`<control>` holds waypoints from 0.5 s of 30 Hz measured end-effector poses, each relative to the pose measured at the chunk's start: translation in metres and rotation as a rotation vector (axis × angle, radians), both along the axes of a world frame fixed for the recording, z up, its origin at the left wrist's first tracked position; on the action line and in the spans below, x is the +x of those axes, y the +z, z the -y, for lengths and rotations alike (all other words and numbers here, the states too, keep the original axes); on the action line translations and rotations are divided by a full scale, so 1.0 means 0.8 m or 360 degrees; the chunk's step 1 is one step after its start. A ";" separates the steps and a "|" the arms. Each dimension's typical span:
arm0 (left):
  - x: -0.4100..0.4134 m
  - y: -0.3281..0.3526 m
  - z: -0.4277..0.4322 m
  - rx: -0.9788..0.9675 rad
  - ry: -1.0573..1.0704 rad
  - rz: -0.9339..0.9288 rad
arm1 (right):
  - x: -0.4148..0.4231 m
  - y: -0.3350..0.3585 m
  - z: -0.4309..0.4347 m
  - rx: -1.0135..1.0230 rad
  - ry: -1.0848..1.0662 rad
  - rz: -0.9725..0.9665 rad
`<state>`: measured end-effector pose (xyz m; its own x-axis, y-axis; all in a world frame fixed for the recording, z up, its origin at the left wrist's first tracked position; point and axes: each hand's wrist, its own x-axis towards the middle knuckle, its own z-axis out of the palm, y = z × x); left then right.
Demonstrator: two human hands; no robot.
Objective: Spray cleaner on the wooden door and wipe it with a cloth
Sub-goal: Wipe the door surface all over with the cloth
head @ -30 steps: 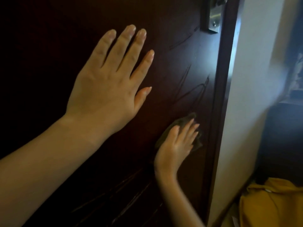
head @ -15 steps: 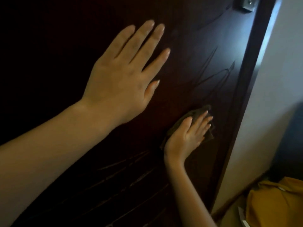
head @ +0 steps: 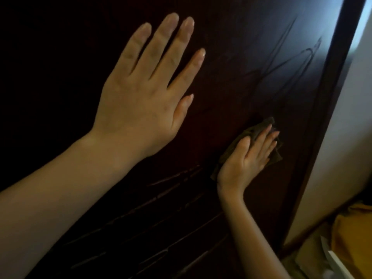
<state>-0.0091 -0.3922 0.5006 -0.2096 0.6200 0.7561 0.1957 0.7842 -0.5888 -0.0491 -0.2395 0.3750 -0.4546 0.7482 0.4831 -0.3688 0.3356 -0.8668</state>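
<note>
Dark wooden door (head: 251, 47): left hand (head: 141, 97) flat on it, fingers straight; right hand (head: 247, 158) presses a dark brown cloth (head: 259, 128) against it, fingers straight.

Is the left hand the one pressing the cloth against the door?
No, the right hand presses the cloth on the door; the left hand lies flat, empty.
</note>
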 end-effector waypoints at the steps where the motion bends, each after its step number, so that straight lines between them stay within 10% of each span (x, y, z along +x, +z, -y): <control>1: 0.003 -0.005 0.010 -0.0036 -0.0013 0.0006 | 0.006 -0.014 0.009 -0.0065 0.0033 0.0043; 15: 0.026 -0.036 0.067 -0.0087 0.0169 -0.0013 | 0.031 0.002 0.093 0.0445 -0.0001 -0.0193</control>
<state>0.0113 -0.4459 0.4720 -0.2701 0.6349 0.7238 0.1085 0.7670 -0.6324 -0.0244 -0.3143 0.3764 -0.3807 0.5786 0.7213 -0.4635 0.5555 -0.6903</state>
